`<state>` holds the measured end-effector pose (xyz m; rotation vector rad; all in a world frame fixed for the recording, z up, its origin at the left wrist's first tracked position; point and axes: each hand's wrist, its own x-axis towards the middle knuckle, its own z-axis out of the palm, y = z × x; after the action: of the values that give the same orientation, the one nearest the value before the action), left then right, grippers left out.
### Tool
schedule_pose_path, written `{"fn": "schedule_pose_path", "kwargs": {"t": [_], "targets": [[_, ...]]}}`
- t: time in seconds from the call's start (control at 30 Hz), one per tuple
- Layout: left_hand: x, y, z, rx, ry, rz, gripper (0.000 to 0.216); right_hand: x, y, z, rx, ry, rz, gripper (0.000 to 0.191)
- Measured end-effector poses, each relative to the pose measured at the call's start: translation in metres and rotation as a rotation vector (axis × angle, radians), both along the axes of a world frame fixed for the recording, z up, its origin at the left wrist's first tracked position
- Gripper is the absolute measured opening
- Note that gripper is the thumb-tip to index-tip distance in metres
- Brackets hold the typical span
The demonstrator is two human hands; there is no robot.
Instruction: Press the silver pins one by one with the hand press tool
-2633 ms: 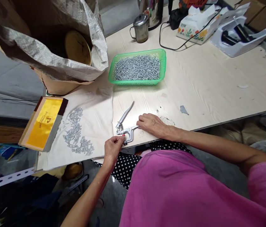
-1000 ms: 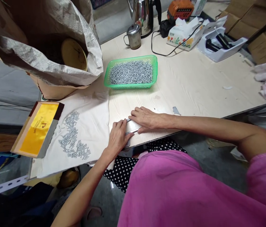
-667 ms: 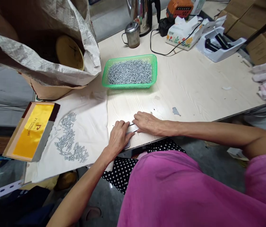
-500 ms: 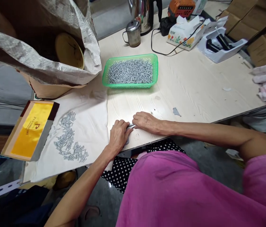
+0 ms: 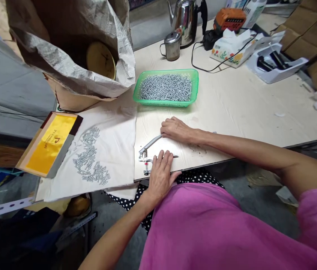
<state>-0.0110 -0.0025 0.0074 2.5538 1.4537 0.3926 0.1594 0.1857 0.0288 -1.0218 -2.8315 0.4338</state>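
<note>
A plier-like metal hand tool (image 5: 150, 144) lies on the table near its front edge, with its long upper handle raised at an angle. A spring and a small red part show at its left end. My right hand (image 5: 176, 129) has its fingers curled round the end of the raised handle. Stretched out flat, the fingers of my left hand (image 5: 161, 173) rest over the tool's lower part and hide some of it. To the left, a loose pile of small metal pins (image 5: 87, 159) is spread on a white cloth (image 5: 120, 146).
A green plastic basket (image 5: 165, 104) full of small metal pieces stands behind my hands. A woven sack (image 5: 124, 69) and an open box with a yellow panel (image 5: 50, 144) are at the left. A metal mug (image 5: 172, 47), a kettle (image 5: 185, 22) and a tissue box (image 5: 228, 52) stand farther back.
My hands were close together over a tool mostly hidden between them. Now they are apart, the tool's handle is spread open, and my left fingers have straightened. The view has shifted left.
</note>
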Motion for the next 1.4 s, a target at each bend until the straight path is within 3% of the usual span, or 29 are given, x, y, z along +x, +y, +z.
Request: {"fn": "schedule_pose_path", "kwargs": {"t": [0.17, 0.3, 0.4, 0.6, 0.7, 0.8, 0.87, 0.97, 1.03, 1.13, 1.27, 1.4], "targets": [[0.002, 0.003, -0.004, 0.02, -0.049, 0.016, 0.071, -0.034, 0.006, 0.019, 0.112, -0.057, 0.013, 0.017], [-0.002, 0.001, -0.01, -0.007, -0.069, 0.023, 0.064, -0.067, -0.03, 0.031, 0.182, 0.008, 0.45, 0.012], [-0.007, -0.007, -0.013, -0.059, -0.074, 0.015, 0.054, -0.085, -0.057, 0.023, 0.201, 0.005, 0.652, 0.012], [-0.008, -0.016, -0.011, -0.132, -0.096, -0.017, 0.054, -0.098, -0.071, 0.0, 0.2, 0.197, 0.752, 0.009], [-0.015, -0.012, -0.008, -0.101, -0.142, -0.085, 0.05, -0.096, -0.06, 0.014, 0.172, 0.385, 0.587, 0.011], [-0.056, 0.001, -0.002, 0.092, -0.167, -0.043, 0.035, -0.076, -0.026, 0.048, 0.239, 0.63, 0.281, 0.022], [-0.104, 0.015, 0.007, 0.246, -0.12, 0.173, 0.031, -0.05, 0.009, 0.073, 0.303, 0.709, 0.082, 0.024], [-0.186, 0.04, 0.025, 0.303, 0.102, 0.562, 0.033, -0.006, 0.059, 0.096, 0.403, 0.617, -0.161, 0.025], [-0.229, 0.055, 0.035, 0.258, 0.254, 0.685, 0.031, 0.016, 0.078, 0.096, 0.464, 0.484, -0.267, 0.033], [-0.263, 0.069, 0.041, 0.127, 0.445, 0.684, 0.031, 0.029, 0.073, 0.077, 0.472, 0.309, -0.299, 0.044], [-0.27, 0.082, 0.043, 0.019, 0.59, 0.556, 0.032, 0.023, 0.04, 0.047, 0.369, 0.303, -0.182, 0.037], [-0.27, 0.098, 0.05, -0.051, 0.591, 0.489, 0.029, 0.014, 0.019, 0.038, 0.285, 0.347, -0.161, 0.037]]}}
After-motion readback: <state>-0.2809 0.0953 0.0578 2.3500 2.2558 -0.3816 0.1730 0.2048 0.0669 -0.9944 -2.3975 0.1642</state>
